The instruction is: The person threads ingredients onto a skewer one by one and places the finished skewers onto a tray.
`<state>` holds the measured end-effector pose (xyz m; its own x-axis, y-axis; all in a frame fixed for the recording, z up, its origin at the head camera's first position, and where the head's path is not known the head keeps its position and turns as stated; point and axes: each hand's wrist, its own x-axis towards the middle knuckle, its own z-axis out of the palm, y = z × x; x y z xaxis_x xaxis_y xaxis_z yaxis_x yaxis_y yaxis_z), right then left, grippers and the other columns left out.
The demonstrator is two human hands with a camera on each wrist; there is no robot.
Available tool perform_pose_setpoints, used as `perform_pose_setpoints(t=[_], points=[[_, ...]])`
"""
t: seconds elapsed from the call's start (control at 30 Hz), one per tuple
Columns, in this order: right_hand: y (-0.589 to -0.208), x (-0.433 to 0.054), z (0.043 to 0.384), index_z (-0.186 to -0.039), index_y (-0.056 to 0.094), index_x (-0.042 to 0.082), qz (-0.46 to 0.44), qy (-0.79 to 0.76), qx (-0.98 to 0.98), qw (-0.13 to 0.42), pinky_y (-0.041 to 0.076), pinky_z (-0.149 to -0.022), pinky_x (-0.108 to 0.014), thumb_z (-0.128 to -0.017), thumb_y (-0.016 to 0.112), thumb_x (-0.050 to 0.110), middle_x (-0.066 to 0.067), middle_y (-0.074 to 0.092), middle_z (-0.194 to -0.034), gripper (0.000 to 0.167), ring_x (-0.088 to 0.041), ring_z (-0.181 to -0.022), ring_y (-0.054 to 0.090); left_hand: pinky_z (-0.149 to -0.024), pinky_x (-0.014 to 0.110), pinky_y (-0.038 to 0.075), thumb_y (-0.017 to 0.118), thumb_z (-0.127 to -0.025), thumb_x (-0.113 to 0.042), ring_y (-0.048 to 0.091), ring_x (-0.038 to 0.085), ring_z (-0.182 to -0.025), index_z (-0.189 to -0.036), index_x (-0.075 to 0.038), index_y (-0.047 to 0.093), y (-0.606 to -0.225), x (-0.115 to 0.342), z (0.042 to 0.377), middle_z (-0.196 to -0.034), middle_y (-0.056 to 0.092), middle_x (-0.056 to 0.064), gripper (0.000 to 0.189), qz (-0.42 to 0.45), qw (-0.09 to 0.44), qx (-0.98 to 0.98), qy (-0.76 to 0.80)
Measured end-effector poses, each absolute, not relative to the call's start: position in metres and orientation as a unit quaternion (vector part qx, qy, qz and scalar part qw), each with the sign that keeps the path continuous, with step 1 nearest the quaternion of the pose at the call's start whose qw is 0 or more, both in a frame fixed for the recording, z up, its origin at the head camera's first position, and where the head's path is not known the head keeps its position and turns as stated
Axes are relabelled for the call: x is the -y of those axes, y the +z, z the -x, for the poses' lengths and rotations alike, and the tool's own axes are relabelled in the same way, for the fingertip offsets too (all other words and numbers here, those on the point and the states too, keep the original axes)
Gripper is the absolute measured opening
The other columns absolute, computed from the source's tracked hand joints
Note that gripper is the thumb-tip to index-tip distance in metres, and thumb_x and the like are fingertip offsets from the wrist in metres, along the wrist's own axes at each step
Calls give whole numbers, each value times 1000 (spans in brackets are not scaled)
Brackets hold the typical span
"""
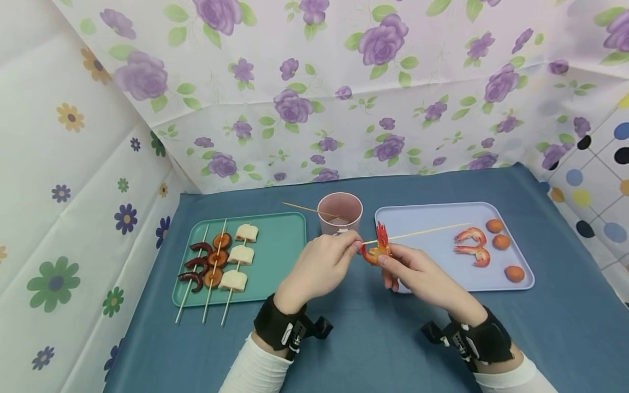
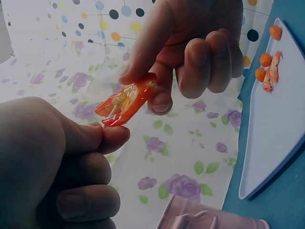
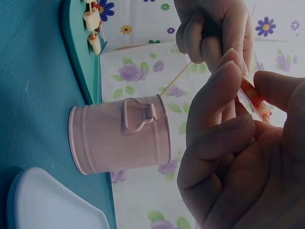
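Reference: 12 o'clock is facing the flowered cloth [image 1: 314, 125] behind the table; the held shrimp [image 1: 379, 250] is serving as the dial centre.

Right hand [image 1: 415, 273], at 4 o'clock: I am seeing thumb and fingers pinching the held shrimp, grip narrow. Left hand [image 1: 321, 262], at 9 o'clock: thumb and forefinger are pinching the held skewer [image 1: 427, 233] by its near end, just beside the shrimp. The skewer is running past the shrimp, its far end pointing between 2 and 3 o'clock; whether it is piercing the flesh I cannot tell.

At 10 o'clock, a pink bucket [image 1: 325, 222] is standing upright, a spare skewer [image 1: 304, 207] leaning out over its rim.

At 3 o'clock, a lilac tray [image 1: 422, 217] is carrying two loose shrimps [image 1: 474, 254] and three orange balls [image 1: 501, 242]; the balls are sitting at the tray's 2, 3 and 4 o'clock.

At 9 o'clock, a green tray [image 1: 282, 262] is supporting three loaded skewers [image 1: 214, 265], their lower ends overhanging its near rim.
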<state>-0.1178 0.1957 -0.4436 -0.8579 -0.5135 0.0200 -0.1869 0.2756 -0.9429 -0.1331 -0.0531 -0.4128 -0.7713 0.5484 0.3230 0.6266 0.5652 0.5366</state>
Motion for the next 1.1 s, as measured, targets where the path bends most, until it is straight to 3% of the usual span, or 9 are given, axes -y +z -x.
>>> perform_pose_setpoints(t=[0.37, 0.63, 0.93, 1.1], points=[[-444, -207, 124, -117, 68, 13, 246, -501, -816, 154, 52, -62, -32, -107, 70, 22, -6, 69, -79, 13, -27, -70, 65, -56, 29, 35, 58, -113, -23, 44, 9, -57, -107, -13, 70, -411, 61, 134, -69, 46, -6, 16, 321, 73, 883, -334], [-450, -233, 136, -125, 70, 19, 213, -459, -853, 131, 55, -68, -34, -108, 69, 27, -9, 72, -84, 19, -29, -77, 69, -55, 29, 36, 60, -112, -24, 44, 10, -56, -107, -13, 71, -409, 65, 135, -67, 46, -6, 16, 308, 75, 887, -337], [-450, -292, 152, -131, 69, 8, 142, -358, -920, 71, 53, -71, -34, -109, 68, 29, -7, 76, -96, 30, -27, -84, 72, -55, 29, 33, 60, -112, -23, 43, 11, -56, -105, -13, 69, -405, 68, 136, -68, 44, -6, 16, 307, 90, 888, -331], [-451, -329, 156, -134, 67, 5, 72, -324, -939, 88, 54, -67, -36, -109, 67, 33, -13, 76, -107, 38, -28, -90, 72, -55, 28, 32, 60, -112, -24, 43, 10, -56, -104, -13, 69, -404, 70, 136, -68, 43, -6, 16, 306, 90, 888, -330]])
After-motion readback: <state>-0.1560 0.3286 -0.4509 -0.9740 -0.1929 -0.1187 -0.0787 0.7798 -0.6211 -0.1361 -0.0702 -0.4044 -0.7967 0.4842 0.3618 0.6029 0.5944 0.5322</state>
